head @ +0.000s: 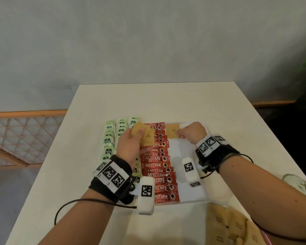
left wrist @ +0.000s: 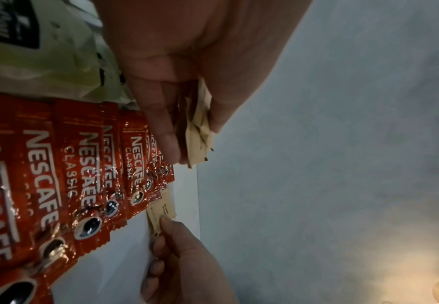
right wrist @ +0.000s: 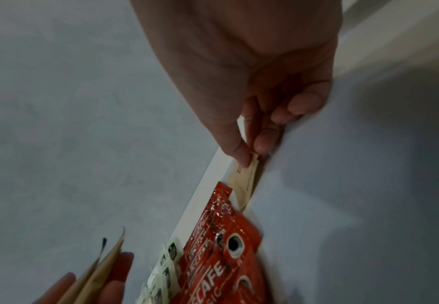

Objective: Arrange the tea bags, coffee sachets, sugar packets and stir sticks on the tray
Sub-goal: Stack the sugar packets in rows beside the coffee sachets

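Fingers of the right hand (head: 191, 132) are pinching one brown sugar packet (head: 172, 131) at the tray's (head: 193, 195) upper centre; the left hand (head: 131, 144) is gripping several sugar packets (head: 142, 134) above the coffee sachets (head: 157, 165).

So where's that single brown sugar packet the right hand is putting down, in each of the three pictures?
Head: brown sugar packet upper middle, right of the red coffee sachets.
Left wrist: lower centre, pinched by fingertips.
Right wrist: centre, below the right hand.
Shared landmark: the sachets' far end.

head: above, looking down on tray (head: 193, 151) | wrists: close along fingers | shared: coffee sachets (head: 157, 165)
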`<state>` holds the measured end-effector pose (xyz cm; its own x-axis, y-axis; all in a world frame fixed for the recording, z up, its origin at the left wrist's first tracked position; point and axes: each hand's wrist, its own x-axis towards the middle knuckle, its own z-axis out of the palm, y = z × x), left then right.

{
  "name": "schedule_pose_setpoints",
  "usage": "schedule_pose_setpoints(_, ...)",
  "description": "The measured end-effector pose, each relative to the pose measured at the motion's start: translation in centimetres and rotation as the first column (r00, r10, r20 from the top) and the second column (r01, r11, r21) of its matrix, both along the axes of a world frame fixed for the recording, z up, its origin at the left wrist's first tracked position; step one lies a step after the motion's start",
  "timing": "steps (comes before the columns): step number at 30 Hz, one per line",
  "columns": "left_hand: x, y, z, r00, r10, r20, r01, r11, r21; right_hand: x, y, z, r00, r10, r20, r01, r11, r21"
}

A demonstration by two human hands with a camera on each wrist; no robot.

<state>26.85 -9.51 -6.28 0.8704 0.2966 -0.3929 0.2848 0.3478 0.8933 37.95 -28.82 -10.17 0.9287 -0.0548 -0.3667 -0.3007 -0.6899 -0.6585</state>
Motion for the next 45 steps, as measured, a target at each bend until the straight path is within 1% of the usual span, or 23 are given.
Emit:
schedule_pose_setpoints(3, 0.0, -0.1, 0.0, 1.000, 0.008, -0.025, -0.009, 0.998, -0.056, 0.1, 0.5, 0.5, 0.998, 0.052, -0.022, -0.053, 0.997, -0.061)
schedule_pose_setpoints(5, -0.1, -0.3, 0.1, 0.999, 0.006, -0.034, -0.009, 0.994, -0.112, 0.0, 0.4, 0.6, 0.998, 0.058, -0.029, -0.060, 0.996, -0.063)
schedule_pose_setpoints(6, -0.1, -0.3, 0.2, 0.999, -0.001, -0.038, -0.004, 0.990, -0.143, -0.2, 0.3, 0.6, 0.999, 0.050, -0.018, -0.051, 0.998, -0.024)
schedule_pose_setpoints(8, -0.3, -0.5, 0.4, 0.999, -0.040, -0.036, 0.032, 0.982, -0.188, -0.9, 0.0, 0.9, 0.999, 0.032, 0.026, -0.035, 0.994, 0.103)
schedule_pose_setpoints(10, -0.6, -0.9, 0.5, 0.996, -0.084, -0.018, 0.080, 0.979, -0.189, -2.4, -0.1, 2.0, 0.997, 0.022, 0.072, -0.039, 0.969, 0.245)
schedule_pose_setpoints(11, -0.7, -1.2, 0.5, 0.995, -0.099, -0.006, 0.096, 0.979, -0.179, -3.4, -0.1, 2.7, 0.997, 0.032, 0.070, -0.053, 0.949, 0.311)
schedule_pose_setpoints(13, -1.1, -1.9, 0.6, 0.994, -0.109, 0.020, 0.111, 0.983, -0.147, -5.3, 0.1, 4.0, 0.995, 0.089, 0.042, -0.099, 0.910, 0.402)
schedule_pose_setpoints(15, -1.5, -2.7, 0.7, 0.993, -0.103, 0.052, 0.108, 0.989, -0.102, -7.1, 0.4, 5.0, 0.984, 0.179, 0.020, -0.170, 0.884, 0.436)
schedule_pose_setpoints(17, -1.9, -3.4, 0.9, 0.995, -0.070, 0.077, 0.076, 0.994, -0.077, -8.4, 0.4, 5.7, 0.972, 0.232, 0.022, -0.217, 0.868, 0.447)
schedule_pose_setpoints(19, -2.2, -4.0, 1.1, 0.995, -0.035, 0.089, 0.043, 0.996, -0.084, -9.2, 0.4, 6.0, 0.970, 0.238, 0.056, -0.237, 0.857, 0.457)
schedule_pose_setpoints(22, -2.9, -4.5, 1.5, 0.995, -0.052, 0.087, 0.057, 0.997, -0.059, -10.2, 0.0, 6.7, 0.972, 0.217, 0.095, -0.235, 0.844, 0.483)
schedule_pose_setpoints(24, -3.4, -4.6, 1.7, 0.993, -0.077, 0.089, 0.082, 0.995, -0.055, -10.6, -0.2, 7.2, 0.974, 0.204, 0.093, -0.223, 0.839, 0.497)
schedule_pose_setpoints(27, -4.1, -4.2, 1.9, 0.994, -0.073, 0.086, 0.075, 0.997, -0.026, -11.0, -0.9, 7.8, 0.984, 0.151, 0.090, -0.176, 0.839, 0.515)
schedule_pose_setpoints(29, -4.3, -3.8, 2.0, 0.995, -0.061, 0.075, 0.058, 0.998, 0.033, -11.0, -1.5, 8.2, 0.986, 0.128, 0.109, -0.165, 0.855, 0.492)
schedule_pose_setpoints(31, -4.4, -3.4, 2.1, 0.995, -0.067, 0.073, 0.057, 0.990, 0.130, -11.2, -2.0, 8.6, 0.981, 0.153, 0.117, -0.190, 0.873, 0.449)
schedule_pose_setpoints(34, -4.8, -3.1, 2.6, 0.985, -0.146, 0.092, 0.107, 0.934, 0.342, -11.8, -2.6, 9.3, 0.956, 0.272, 0.110, -0.293, 0.880, 0.374)
schedule_pose_setpoints(36, -5.1, -3.1, 3.0, 0.971, -0.222, 0.091, 0.162, 0.885, 0.436, -11.9, -3.0, 9.5, 0.922, 0.372, 0.107, -0.386, 0.865, 0.321)
schedule_pose_setpoints(38, -5.3, -3.4, 3.5, 0.948, -0.309, 0.081, 0.245, 0.866, 0.437, -11.8, -3.2, 9.7, 0.891, 0.443, 0.102, -0.452, 0.840, 0.300)
schedule_pose_setpoints(41, -5.6, -4.0, 3.8, 0.902, -0.430, 0.049, 0.382, 0.845, 0.375, -11.6, -2.9, 10.0, 0.881, 0.459, 0.116, -0.472, 0.831, 0.293)
schedule_pose_setpoints(45, -5.5, -4.6, 3.2, 0.888, -0.458, 0.033, 0.436, 0.863, 0.256, -11.0, -2.8, 10.0, 0.904, 0.407, 0.132, -0.427, 0.833, 0.353)
